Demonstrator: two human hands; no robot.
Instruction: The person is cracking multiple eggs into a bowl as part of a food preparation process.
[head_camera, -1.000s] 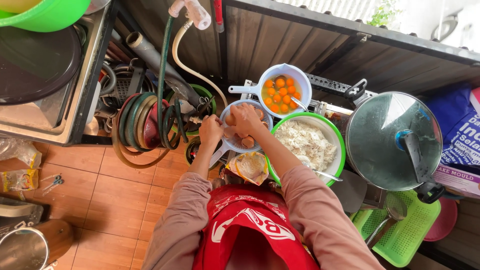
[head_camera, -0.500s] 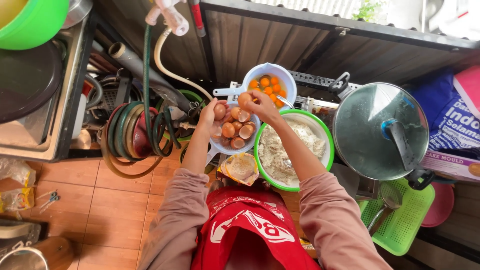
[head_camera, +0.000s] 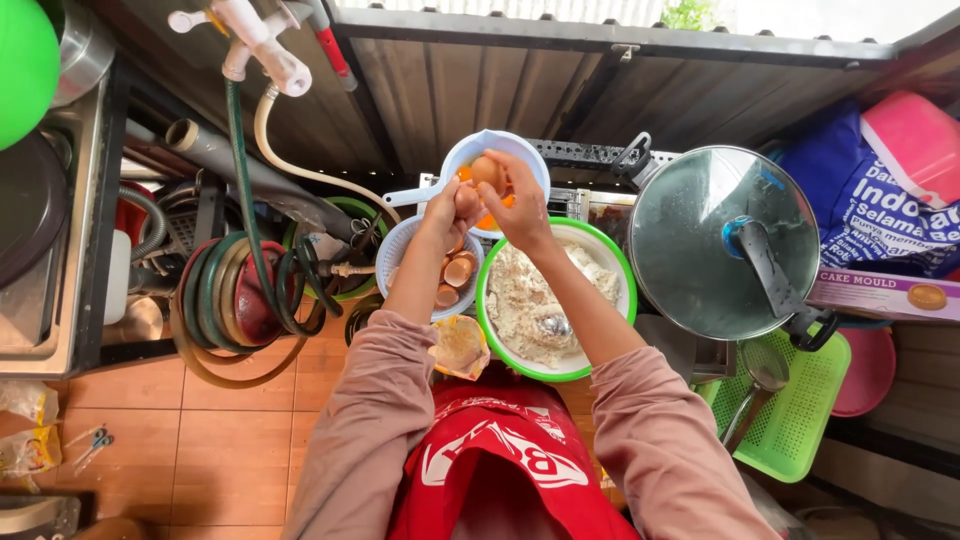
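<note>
We have both hands raised together over the small pale blue bowl (head_camera: 497, 160) that holds egg yolks, at the far side of the things in front of us. Our right hand (head_camera: 515, 205) is curled around a brown egg (head_camera: 487, 172), fingers closed on it from the right, and the egg sits directly above that bowl. Our left hand (head_camera: 447, 205) is closed on what looks like another piece of eggshell just beside and below the egg, nearly touching the right hand; we cannot tell whether it is a half shell or a whole egg. So the egg lies at the fingertips of both hands, the right having the fuller hold. Nearer to us, the white bowl of empty shells (head_camera: 400, 262) lies under the left forearm, and the green-rimmed bowl of flour (head_camera: 620, 262) lies under the right.
</note>
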